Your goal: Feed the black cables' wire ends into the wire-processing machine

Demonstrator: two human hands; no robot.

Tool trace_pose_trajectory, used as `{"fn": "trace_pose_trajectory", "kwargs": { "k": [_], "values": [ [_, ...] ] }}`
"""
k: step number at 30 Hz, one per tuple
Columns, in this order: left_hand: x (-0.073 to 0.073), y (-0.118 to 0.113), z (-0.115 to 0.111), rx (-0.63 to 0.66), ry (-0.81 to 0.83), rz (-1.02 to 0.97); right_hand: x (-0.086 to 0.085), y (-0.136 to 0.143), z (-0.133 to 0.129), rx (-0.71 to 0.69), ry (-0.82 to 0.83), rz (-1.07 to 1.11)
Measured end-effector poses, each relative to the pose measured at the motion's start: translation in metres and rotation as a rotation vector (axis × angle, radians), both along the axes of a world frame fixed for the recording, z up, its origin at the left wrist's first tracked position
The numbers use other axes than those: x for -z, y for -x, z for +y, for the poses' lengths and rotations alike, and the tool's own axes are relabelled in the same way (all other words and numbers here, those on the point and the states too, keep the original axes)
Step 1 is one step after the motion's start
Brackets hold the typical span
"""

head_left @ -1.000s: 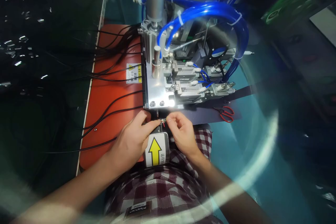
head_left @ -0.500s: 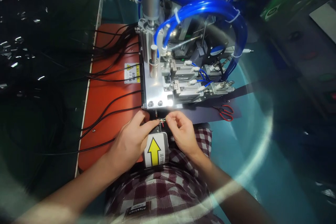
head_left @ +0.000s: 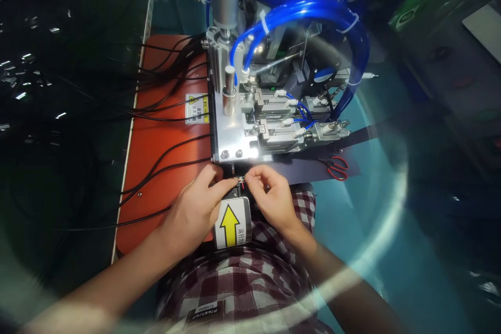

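A tiny part with a red bit lies between my fingertips, just in front of the machine's metal plate. My left hand reaches it from the left, thumb pressed at its side and fingers bent over the dark track. From the right, my right hand pinches at the part's other side with thumb and forefinger; what exactly sits in that pinch is too small to name. Below the part is a white label with a yellow arrow.
Metal cylinders and thick blue hoses rise behind my hands. Black cables cross the orange base on the left. Red-handled scissors lie on a dark surface at the right. A checkered garment is below.
My right hand has shifted slightly left, its fingertips closer to my left thumb and the small part. My left hand looks unmoved.
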State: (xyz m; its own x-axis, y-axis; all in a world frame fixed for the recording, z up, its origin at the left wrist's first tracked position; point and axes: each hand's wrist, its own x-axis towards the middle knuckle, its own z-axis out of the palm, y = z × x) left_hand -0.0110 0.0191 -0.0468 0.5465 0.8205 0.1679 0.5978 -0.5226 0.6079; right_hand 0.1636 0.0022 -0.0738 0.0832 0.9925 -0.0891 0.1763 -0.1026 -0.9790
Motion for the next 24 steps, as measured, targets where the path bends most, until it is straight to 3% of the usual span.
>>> {"fn": "trace_pose_trajectory", "kwargs": {
  "k": [16,24],
  "values": [
    [-0.0004,-0.0006,-0.0004,-0.006,-0.024,0.022,0.0050,0.0012,-0.0008,0.003,-0.255,-0.076],
    [-0.0011,-0.0008,-0.0011,0.002,-0.021,0.008,0.0079,0.0000,-0.0021,-0.001,-0.301,-0.069]
  ]
}}
